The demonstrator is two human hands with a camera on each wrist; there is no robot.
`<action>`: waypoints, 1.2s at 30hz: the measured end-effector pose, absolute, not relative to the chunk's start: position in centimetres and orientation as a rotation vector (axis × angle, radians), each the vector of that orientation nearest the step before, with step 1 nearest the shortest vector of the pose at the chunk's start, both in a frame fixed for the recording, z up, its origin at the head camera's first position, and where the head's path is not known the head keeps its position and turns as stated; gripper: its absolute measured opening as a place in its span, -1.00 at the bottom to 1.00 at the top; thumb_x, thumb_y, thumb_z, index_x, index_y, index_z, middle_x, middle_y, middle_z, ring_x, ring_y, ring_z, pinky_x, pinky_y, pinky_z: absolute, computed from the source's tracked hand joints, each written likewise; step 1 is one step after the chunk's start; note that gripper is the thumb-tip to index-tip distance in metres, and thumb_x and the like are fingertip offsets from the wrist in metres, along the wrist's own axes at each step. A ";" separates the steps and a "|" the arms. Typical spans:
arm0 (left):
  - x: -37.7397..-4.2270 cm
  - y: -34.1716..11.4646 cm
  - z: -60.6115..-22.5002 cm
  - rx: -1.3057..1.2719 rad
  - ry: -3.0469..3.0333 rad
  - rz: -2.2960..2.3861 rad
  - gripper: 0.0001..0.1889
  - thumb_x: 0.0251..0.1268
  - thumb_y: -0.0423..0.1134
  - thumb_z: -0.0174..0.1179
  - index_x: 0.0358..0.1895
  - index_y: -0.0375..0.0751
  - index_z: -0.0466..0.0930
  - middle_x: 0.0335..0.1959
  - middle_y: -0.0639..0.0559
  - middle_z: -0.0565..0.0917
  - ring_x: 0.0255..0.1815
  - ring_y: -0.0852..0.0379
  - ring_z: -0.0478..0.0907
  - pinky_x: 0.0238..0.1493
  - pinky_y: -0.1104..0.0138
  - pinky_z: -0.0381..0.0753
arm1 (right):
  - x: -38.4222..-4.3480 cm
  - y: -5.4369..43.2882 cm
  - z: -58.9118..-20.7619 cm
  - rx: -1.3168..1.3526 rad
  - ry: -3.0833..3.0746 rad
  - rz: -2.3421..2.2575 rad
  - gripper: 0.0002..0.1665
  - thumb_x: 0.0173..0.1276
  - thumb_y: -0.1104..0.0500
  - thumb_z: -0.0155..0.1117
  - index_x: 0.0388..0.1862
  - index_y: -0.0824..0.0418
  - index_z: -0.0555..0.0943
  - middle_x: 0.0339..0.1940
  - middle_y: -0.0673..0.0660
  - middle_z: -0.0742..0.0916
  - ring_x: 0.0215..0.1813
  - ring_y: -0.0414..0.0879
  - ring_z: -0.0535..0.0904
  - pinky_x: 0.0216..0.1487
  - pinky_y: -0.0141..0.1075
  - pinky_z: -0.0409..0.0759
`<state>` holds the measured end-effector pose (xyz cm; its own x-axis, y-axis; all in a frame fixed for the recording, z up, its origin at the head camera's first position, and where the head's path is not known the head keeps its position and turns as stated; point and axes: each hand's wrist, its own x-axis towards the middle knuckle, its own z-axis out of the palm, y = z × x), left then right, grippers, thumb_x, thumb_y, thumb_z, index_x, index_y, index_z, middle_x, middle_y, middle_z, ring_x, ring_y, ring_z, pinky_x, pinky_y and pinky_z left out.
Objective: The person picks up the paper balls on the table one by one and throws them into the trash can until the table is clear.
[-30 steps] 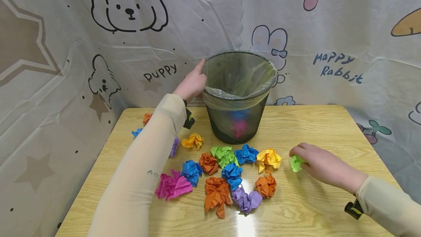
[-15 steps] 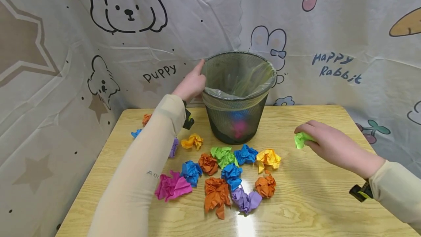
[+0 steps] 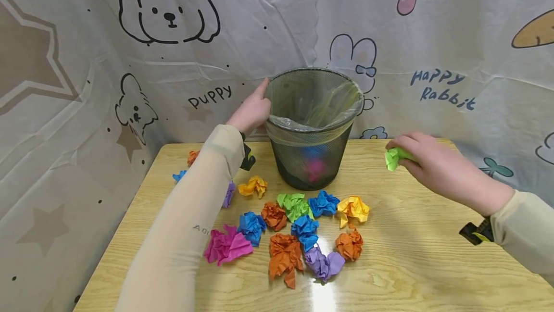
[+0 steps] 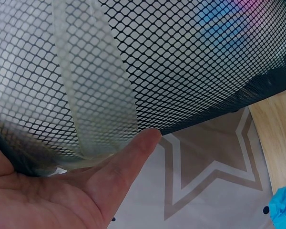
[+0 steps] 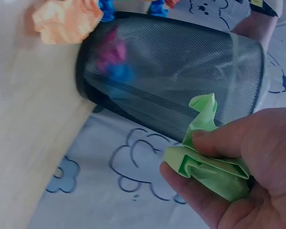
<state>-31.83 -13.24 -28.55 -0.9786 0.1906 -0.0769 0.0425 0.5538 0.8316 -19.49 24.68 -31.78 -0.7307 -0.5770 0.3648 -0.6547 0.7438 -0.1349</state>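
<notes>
My left hand holds the black mesh wastebasket at the left of its rim, one finger along the rim. Its thumb lies against the outer mesh in the left wrist view; the other fingers are partly hidden. A clear plastic liner folds over the rim. Inside, pink and blue crumpled paper shows through the mesh. My right hand is raised over the table, right of the basket and apart from it. Between thumb and fingers it pinches a light green crumpled paper ball.
Before the basket lie several crumpled paper balls, among them a green one, a yellow one, a magenta one and a purple one. More lie left, partly behind the left forearm. A printed curtain hangs behind the wooden table.
My right hand has lifted the green paper ball from near the tabletop and moved it up and away, towards the height of the basket. The left hand and basket have stayed put.
</notes>
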 end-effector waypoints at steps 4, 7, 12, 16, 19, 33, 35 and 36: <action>-31.9 -13.2 -28.6 0.193 2.627 1.401 -0.32 0.64 -0.29 -0.42 0.70 0.14 -0.35 0.70 -0.02 -0.13 -0.75 0.22 0.03 -0.62 0.35 0.29 | -20.1 24.2 -29.9 0.949 -2.616 0.375 -0.61 0.28 0.46 0.41 0.06 0.21 0.65 -0.10 0.08 0.69 -0.09 -0.02 0.60 -0.04 -0.02 0.60; -31.9 -13.2 -28.6 0.194 2.624 1.398 -0.32 0.64 -0.29 -0.42 0.70 0.15 -0.35 0.71 -0.01 -0.15 -0.75 0.22 0.03 -0.62 0.35 0.29 | -20.7 23.8 -28.6 0.959 -2.587 0.381 -0.60 0.28 0.48 0.39 0.07 0.23 0.64 -0.08 0.11 0.69 -0.08 0.01 0.60 -0.04 0.00 0.58; -31.9 -13.2 -28.5 0.194 2.626 1.387 -0.32 0.64 -0.28 -0.42 0.70 0.15 -0.36 0.71 0.00 -0.15 -0.74 0.21 0.04 -0.62 0.34 0.30 | -21.8 22.8 -26.6 0.952 -2.565 0.396 -0.62 0.32 0.49 0.35 0.09 0.29 0.63 -0.05 0.19 0.68 -0.06 0.08 0.58 -0.04 0.03 0.58; -31.9 -13.2 -28.5 0.190 2.622 1.390 -0.33 0.65 -0.27 -0.42 0.70 0.15 -0.36 0.71 0.00 -0.14 -0.75 0.21 0.04 -0.60 0.33 0.31 | -22.5 21.9 -25.4 0.916 -2.587 0.429 -0.65 0.38 0.45 0.30 0.13 0.32 0.62 0.02 0.24 0.67 0.01 0.13 0.57 0.00 0.08 0.56; -31.9 -13.2 -28.5 0.186 2.617 1.393 -0.33 0.65 -0.27 -0.43 0.70 0.16 -0.36 0.70 0.00 -0.14 -0.75 0.22 0.04 -0.58 0.32 0.32 | -23.1 21.2 -24.8 0.907 -2.588 0.461 -0.67 0.43 0.42 0.28 0.15 0.32 0.61 0.06 0.25 0.66 0.06 0.16 0.55 0.06 0.11 0.53; -31.8 -13.1 -28.6 0.166 2.608 1.435 -0.33 0.64 -0.27 -0.43 0.70 0.18 -0.34 0.70 -0.05 -0.08 -0.75 0.23 0.08 -0.48 0.31 0.44 | -26.3 17.7 -22.7 0.828 -2.642 0.586 -0.60 0.50 0.36 0.21 0.29 0.27 0.56 0.24 0.30 0.59 0.16 0.17 0.51 0.15 0.13 0.50; -31.8 -13.1 -28.6 0.169 2.609 1.435 -0.33 0.64 -0.27 -0.43 0.70 0.18 -0.34 0.70 -0.04 -0.08 -0.75 0.23 0.08 -0.49 0.31 0.43 | -26.8 17.1 -22.7 0.830 -2.645 0.586 -0.59 0.49 0.37 0.20 0.29 0.28 0.56 0.25 0.30 0.59 0.17 0.18 0.51 0.16 0.13 0.50; -31.8 -13.1 -28.6 0.169 2.610 1.434 -0.33 0.65 -0.27 -0.43 0.70 0.18 -0.34 0.70 -0.04 -0.09 -0.75 0.22 0.08 -0.49 0.31 0.44 | -27.1 16.9 -22.6 0.832 -2.649 0.584 -0.59 0.50 0.37 0.20 0.29 0.28 0.56 0.24 0.30 0.59 0.16 0.18 0.51 0.16 0.13 0.51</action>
<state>-31.83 -13.07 -28.63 -0.9810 0.1748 -0.0839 0.0228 0.5341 0.8451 -27.08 16.88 -22.65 -0.7860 -0.4732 0.3978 -0.5967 0.7491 -0.2877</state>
